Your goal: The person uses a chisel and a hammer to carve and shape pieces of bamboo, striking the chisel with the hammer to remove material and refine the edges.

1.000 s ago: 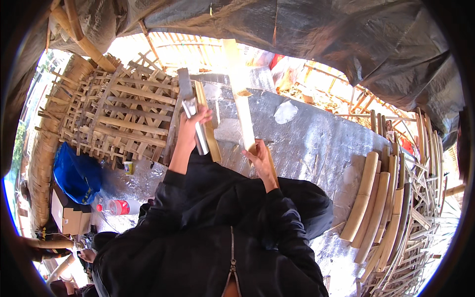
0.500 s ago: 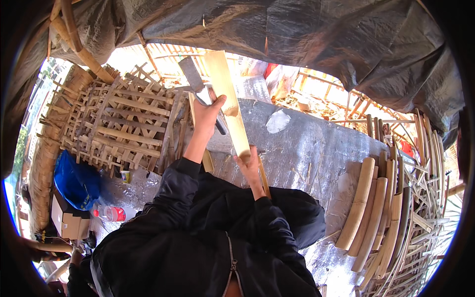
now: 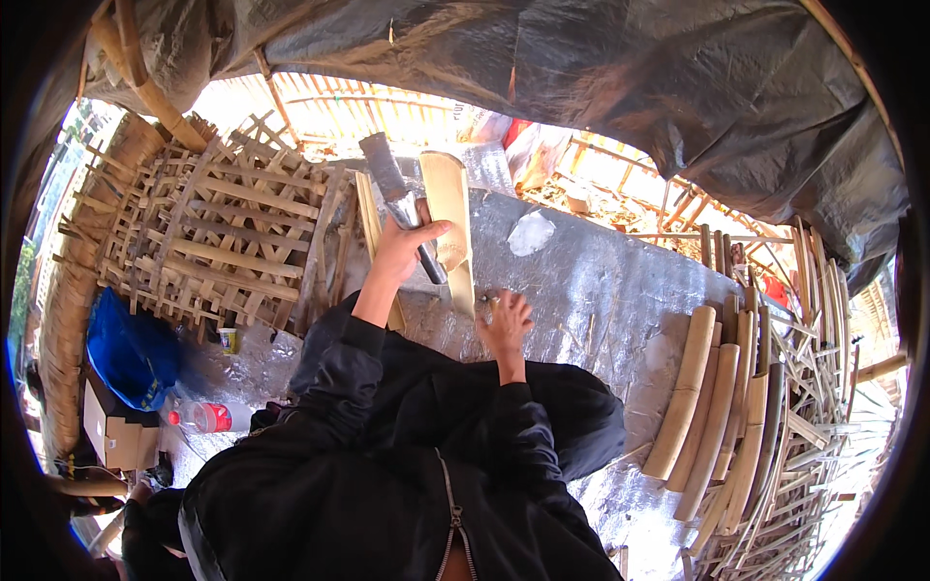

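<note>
My left hand (image 3: 395, 257) is closed around a knife (image 3: 385, 167) with a broad dark blade and a tubular metal handle. The blade points up and away from me, and the handle's end shows below the fist. Against the same hand stands a pale split bamboo piece (image 3: 449, 192), its hollow side showing; the thumb lies across its edge. My right hand (image 3: 505, 329) is open, fingers spread, just right of the bamboo's lower end and apart from it. Beside my left forearm lies another bamboo strip (image 3: 370, 218).
A lattice of woven bamboo (image 3: 242, 228) stands at the left, near a blue bag (image 3: 131, 349), a cardboard box (image 3: 131, 443) and a bottle with a red label (image 3: 211, 417). Curved bamboo lengths (image 3: 683, 392) lie at the right on a silvery sheet (image 3: 601, 281). Dark tarpaulin (image 3: 581, 58) hangs overhead.
My right hand has let go of the bamboo's lower end and spread its fingers. The bamboo's top has come lower and nearer. My left hand, still with the knife, has dropped slightly.
</note>
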Tool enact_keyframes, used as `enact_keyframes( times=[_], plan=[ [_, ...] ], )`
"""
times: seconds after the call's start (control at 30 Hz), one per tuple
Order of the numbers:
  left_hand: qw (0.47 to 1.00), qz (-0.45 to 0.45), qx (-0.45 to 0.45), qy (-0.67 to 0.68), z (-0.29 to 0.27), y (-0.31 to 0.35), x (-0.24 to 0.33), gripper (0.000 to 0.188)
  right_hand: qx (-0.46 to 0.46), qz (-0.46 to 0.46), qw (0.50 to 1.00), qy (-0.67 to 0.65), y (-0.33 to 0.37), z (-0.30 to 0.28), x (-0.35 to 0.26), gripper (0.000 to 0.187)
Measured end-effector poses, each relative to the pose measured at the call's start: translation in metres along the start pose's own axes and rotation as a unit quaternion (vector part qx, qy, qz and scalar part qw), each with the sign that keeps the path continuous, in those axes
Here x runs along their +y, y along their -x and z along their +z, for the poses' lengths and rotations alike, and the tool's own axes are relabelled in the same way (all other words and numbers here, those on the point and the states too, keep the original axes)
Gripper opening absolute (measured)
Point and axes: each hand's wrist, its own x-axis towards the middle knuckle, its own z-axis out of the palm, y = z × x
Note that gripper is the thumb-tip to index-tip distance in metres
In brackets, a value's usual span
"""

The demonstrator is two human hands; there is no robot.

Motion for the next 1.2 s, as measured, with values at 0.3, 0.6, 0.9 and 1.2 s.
enact_keyframes(
  times=[0.3,0.6,0.9,1.2],
  plan=[
    [0.99,-0.078,-0.117,0.03,-0.009,0.007,0.0,0.048,-0.107,0.081,0.99,-0.042,-0.001,0.085,0.093,0.06],
    [0.967,-0.112,-0.221,0.06,-0.032,0.002,0.007,0.035,0.091,0.092,0.939,-0.318,0.032,-0.008,0.022,0.029],
    [0.921,-0.176,-0.332,0.102,-0.013,-0.014,-0.003,0.065,0.011,-0.113,0.895,-0.432,0.083,-0.265,-0.071,0.043],
    [0.907,-0.191,-0.372,0.042,0.016,-0.009,0.0,0.052,0.022,-0.199,0.931,-0.305,0.063,-0.288,-0.098,0.036]
  ],
)
